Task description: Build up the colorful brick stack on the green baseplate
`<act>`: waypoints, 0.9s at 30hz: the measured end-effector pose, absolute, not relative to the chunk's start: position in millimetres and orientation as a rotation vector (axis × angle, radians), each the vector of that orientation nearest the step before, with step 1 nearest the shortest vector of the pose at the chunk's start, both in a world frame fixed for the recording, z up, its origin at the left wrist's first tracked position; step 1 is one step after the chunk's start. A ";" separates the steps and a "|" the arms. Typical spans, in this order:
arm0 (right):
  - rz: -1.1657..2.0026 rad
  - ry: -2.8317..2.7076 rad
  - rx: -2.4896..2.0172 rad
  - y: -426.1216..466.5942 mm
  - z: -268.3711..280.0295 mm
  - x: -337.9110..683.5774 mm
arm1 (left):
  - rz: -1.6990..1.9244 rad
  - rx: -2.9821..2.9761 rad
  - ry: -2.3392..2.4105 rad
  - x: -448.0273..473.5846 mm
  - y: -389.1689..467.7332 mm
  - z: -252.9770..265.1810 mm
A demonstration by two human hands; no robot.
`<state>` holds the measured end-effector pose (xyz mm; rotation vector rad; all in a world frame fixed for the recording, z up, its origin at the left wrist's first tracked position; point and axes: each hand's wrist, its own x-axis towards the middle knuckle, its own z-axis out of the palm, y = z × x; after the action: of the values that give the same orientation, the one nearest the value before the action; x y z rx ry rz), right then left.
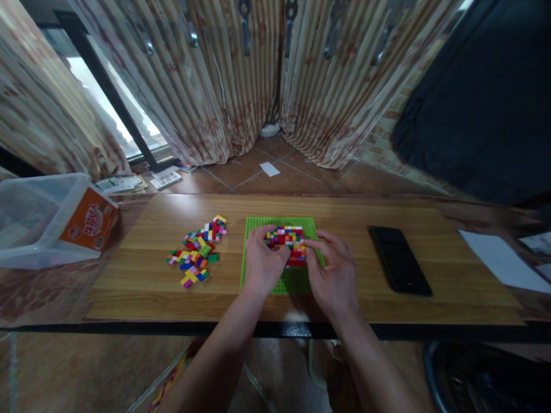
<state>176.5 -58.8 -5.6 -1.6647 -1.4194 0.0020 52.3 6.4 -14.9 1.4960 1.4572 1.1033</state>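
Observation:
A multicoloured block of toy building bricks [296,245] stands on a green studded baseplate [279,221] near the middle of the table. My left hand [263,261] curls around the block's left side, fingers at its far left edge and thumb across its near face. At the right side, my right hand [336,269] grips the block's edge between thumb and forefinger. Part of the block is hidden behind my left fingers. Left of the baseplate lies a loose pile of small coloured bricks [198,252].
A black phone [399,260] lies on the wooden table [142,287], right of the baseplate. Beyond the left end is a clear plastic tub [38,223] with an orange label. White paper [505,259] lies at the far right. Patterned curtains [241,103] hang behind.

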 end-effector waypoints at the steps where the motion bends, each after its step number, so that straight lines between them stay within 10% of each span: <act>1: 0.007 -1.417 -1.667 -58.7 -6.2 175.9 | 1.108 1.499 1.456 52.7 6.5 -15.9; 27: -0.023 -1.551 -1.649 -54.2 -21.0 176.4 | 1.286 1.251 1.550 -3.7 6.8 2.8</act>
<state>176.4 -54.2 -21.0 -1.6493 -1.5508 -0.0232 -3.7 6.8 2.8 1.2514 1.5498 1.2864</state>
